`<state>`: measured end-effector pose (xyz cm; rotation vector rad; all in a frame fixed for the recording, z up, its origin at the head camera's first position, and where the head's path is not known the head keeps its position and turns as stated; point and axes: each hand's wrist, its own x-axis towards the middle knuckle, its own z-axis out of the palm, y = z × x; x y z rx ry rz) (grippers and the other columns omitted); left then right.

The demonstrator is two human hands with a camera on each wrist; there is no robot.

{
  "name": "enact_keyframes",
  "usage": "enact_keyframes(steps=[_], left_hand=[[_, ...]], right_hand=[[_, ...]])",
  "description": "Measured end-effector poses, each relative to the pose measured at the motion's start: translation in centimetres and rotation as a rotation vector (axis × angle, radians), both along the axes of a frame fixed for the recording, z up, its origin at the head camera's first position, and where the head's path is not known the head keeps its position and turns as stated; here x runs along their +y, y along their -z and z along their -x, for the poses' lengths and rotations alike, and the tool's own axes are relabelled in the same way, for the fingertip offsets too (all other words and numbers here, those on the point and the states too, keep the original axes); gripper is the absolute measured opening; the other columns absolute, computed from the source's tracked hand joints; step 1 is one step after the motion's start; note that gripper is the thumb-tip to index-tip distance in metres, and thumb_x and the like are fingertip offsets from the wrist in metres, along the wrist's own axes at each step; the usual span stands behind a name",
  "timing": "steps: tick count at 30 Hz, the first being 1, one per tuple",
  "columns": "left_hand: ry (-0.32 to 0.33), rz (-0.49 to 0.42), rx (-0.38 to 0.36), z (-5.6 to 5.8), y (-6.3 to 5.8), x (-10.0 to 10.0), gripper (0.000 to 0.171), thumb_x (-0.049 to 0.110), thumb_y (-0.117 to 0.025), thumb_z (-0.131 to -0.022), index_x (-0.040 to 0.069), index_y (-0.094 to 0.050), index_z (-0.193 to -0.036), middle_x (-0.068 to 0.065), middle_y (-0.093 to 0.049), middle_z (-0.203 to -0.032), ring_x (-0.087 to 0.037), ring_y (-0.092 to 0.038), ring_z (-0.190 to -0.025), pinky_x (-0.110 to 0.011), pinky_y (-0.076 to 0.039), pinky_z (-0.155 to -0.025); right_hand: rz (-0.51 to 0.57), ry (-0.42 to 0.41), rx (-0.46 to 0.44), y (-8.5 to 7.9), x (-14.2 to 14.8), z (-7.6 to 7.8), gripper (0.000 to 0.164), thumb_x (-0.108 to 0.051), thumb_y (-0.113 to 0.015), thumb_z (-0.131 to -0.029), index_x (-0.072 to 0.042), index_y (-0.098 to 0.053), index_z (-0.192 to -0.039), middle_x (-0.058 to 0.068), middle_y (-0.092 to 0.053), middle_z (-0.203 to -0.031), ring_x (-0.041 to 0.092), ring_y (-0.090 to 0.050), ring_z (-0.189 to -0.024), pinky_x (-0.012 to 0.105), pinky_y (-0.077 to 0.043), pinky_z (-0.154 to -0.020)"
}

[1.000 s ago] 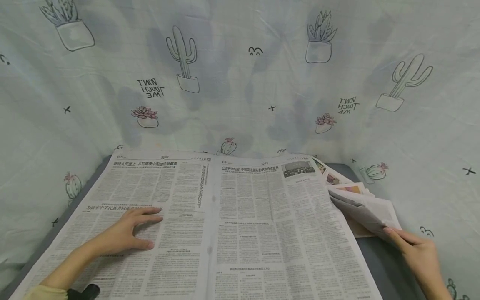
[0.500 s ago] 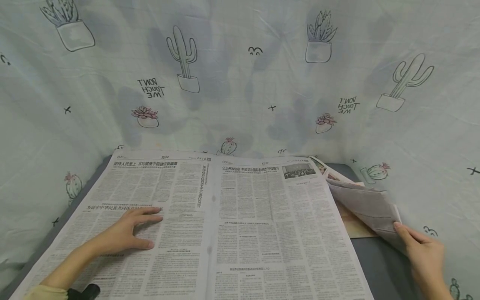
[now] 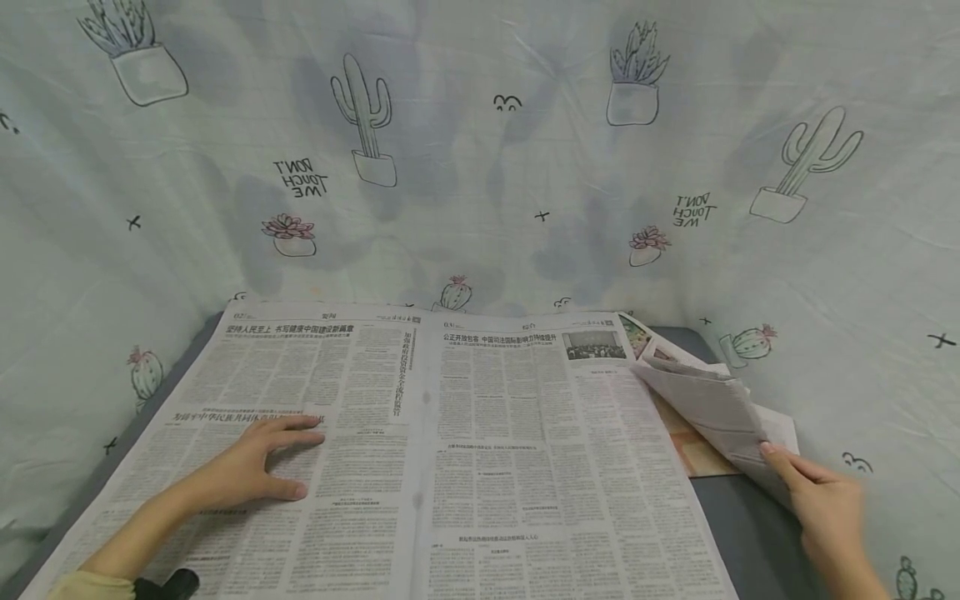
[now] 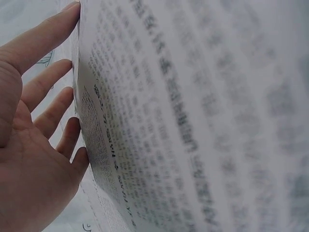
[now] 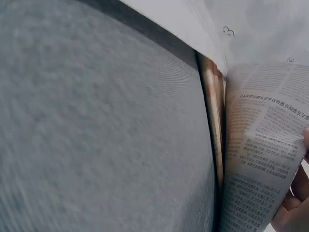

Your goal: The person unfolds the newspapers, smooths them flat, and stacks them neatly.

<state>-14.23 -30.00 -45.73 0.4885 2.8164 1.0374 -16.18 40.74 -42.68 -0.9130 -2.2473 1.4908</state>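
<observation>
A large newspaper (image 3: 491, 475) lies spread out, with its two printed pages facing up. On its left page rests my left hand (image 3: 240, 471), fingers spread and relaxed; in the left wrist view the fingertips of that hand (image 4: 43, 140) touch the paper. At the right, my right hand (image 3: 828, 504) pinches the outer edge of a folded newspaper (image 3: 701, 404) between thumb and fingers. That folded paper is tilted up, its left end against the spread sheet's right edge. In the right wrist view the folded paper shows dense print, and only part of the hand (image 5: 294, 212) is visible.
Under the papers is a grey table (image 3: 757, 533), bare at its right front. Colourful printed sheets (image 3: 693, 446) lie beneath the folded newspaper. A pale cloth (image 3: 480, 167) with cactus drawings hangs around the back and sides.
My right hand has moved outward with the folded newspaper and then back to the left, tilting it higher. The spread sheet's right edge has shifted slightly left. My left hand stays still.
</observation>
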Motion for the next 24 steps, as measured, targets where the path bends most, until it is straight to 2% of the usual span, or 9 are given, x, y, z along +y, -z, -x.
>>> enact_keyframes(steps=[2, 5, 8, 10, 13, 16, 21, 23, 24], left_hand=[[0.001, -0.002, 0.0, 0.0, 0.0, 0.0, 0.075, 0.048, -0.086, -0.067, 0.01, -0.065, -0.129, -0.013, -0.045, -0.145, -0.046, -0.027, -0.133, -0.07, -0.022, -0.099], [0.005, -0.003, 0.004, 0.0, 0.1, 0.0, 0.075, 0.048, -0.086, -0.067, 0.01, -0.065, -0.129, -0.013, -0.045, -0.145, -0.046, -0.028, -0.132, -0.07, -0.023, -0.099], [0.005, -0.006, 0.006, -0.1, 0.0, 0.0, 0.075, 0.048, -0.086, -0.068, 0.01, -0.065, -0.129, -0.013, -0.045, -0.145, -0.046, -0.027, -0.132, -0.07, -0.023, -0.099], [0.002, -0.006, 0.005, -0.1, -0.1, -0.1, 0.075, 0.048, -0.086, -0.068, 0.01, -0.065, -0.129, -0.013, -0.045, -0.145, -0.046, -0.027, -0.133, -0.07, -0.023, -0.099], [0.002, -0.003, -0.001, -0.1, -0.1, 0.0, 0.074, 0.048, -0.085, -0.068, 0.01, -0.065, -0.129, -0.014, -0.044, -0.145, -0.046, -0.027, -0.133, -0.07, -0.023, -0.099], [0.003, 0.005, -0.002, -0.1, -0.2, 0.1, 0.075, 0.048, -0.085, -0.068, 0.01, -0.065, -0.13, -0.014, -0.044, -0.145, -0.046, -0.027, -0.133, -0.07, -0.023, -0.099], [-0.001, 0.005, -0.001, -0.1, -0.2, 0.1, 0.077, 0.05, -0.085, -0.068, 0.009, -0.064, -0.13, -0.013, -0.044, -0.145, -0.044, -0.028, -0.133, -0.068, -0.024, -0.1], [-0.002, 0.006, -0.004, -0.1, -0.1, 0.1, 0.077, 0.051, -0.085, -0.068, 0.009, -0.064, -0.13, -0.012, -0.044, -0.146, -0.043, -0.028, -0.133, -0.068, -0.024, -0.1], [-0.002, 0.007, -0.006, 0.0, -0.1, 0.1, 0.078, 0.051, -0.084, -0.069, 0.009, -0.064, -0.131, -0.011, -0.044, -0.146, -0.043, -0.028, -0.134, -0.067, -0.024, -0.101]], right_hand=[[-0.021, -0.031, -0.009, 0.1, -0.3, -0.1, 0.02, -0.043, -0.078, -0.084, -0.027, -0.078, -0.095, -0.035, -0.058, -0.07, 0.002, -0.05, -0.117, 0.043, -0.033, -0.109], [-0.052, -0.076, -0.018, 0.2, -0.8, -0.2, 0.024, -0.044, -0.079, -0.082, -0.024, -0.08, -0.095, -0.032, -0.061, -0.071, -0.005, -0.053, -0.103, 0.026, -0.039, -0.101], [-0.091, -0.135, -0.026, 0.3, -1.4, -0.3, 0.03, -0.044, -0.08, -0.081, -0.018, -0.081, -0.096, -0.029, -0.064, -0.073, -0.012, -0.051, -0.09, 0.01, -0.041, -0.079], [-0.11, -0.181, -0.037, 0.4, -1.6, -0.2, 0.035, -0.046, -0.08, -0.081, -0.016, -0.08, -0.099, -0.029, -0.065, -0.077, -0.014, -0.05, -0.086, 0.008, -0.039, -0.067], [-0.132, -0.232, -0.071, 0.5, -1.8, -0.1, 0.042, -0.05, -0.078, -0.081, -0.013, -0.08, -0.101, -0.027, -0.065, -0.083, -0.013, -0.05, -0.085, 0.01, -0.04, -0.065], [-0.152, -0.26, -0.119, 0.6, -1.9, 0.0, 0.051, -0.053, -0.076, -0.081, -0.009, -0.077, -0.107, -0.025, -0.064, -0.09, -0.009, -0.049, -0.088, 0.019, -0.046, -0.073], [-0.147, -0.271, -0.144, 0.8, -1.9, 0.1, 0.063, -0.055, -0.075, -0.081, -0.001, -0.071, -0.114, -0.004, -0.066, -0.113, 0.011, -0.052, -0.103, 0.051, -0.046, -0.093], [-0.167, -0.279, -0.143, 0.8, -2.0, 0.0, 0.065, -0.055, -0.074, -0.081, 0.001, -0.07, -0.115, 0.006, -0.063, -0.122, 0.011, -0.053, -0.101, 0.054, -0.045, -0.093], [-0.195, -0.29, -0.147, 0.9, -2.1, -0.1, 0.065, -0.056, -0.074, -0.082, 0.0, -0.071, -0.116, 0.008, -0.064, -0.122, 0.006, -0.053, -0.098, 0.049, -0.048, -0.09]])
